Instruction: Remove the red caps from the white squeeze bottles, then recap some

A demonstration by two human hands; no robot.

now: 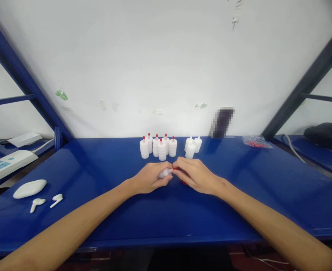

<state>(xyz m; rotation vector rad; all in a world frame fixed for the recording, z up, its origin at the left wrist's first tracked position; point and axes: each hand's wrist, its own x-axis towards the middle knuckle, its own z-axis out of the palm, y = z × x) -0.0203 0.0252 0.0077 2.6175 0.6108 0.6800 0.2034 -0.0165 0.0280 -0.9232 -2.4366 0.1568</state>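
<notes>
My left hand [154, 177] is wrapped round a white squeeze bottle [165, 172], tilted so its nozzle points right. At the nozzle tip, my right hand [195, 174] pinches a small red cap [175, 169]; the fingers partly cover it, and I cannot tell whether it sits on the nozzle. Under my right hand lie several loose red caps [183, 182]. Behind my hands stands a group of several white bottles [162, 150] with red caps on. To their right stand three white bottles [190, 150] with bare nozzles.
A clear plastic bag [258, 142] with red pieces lies at the back right. A dark, blurred phone-like object [223, 122] leans on the wall. Earbuds [37, 204] and a white case [29, 189] are at the left, near a power strip [6, 165]. Blue frame posts flank the table.
</notes>
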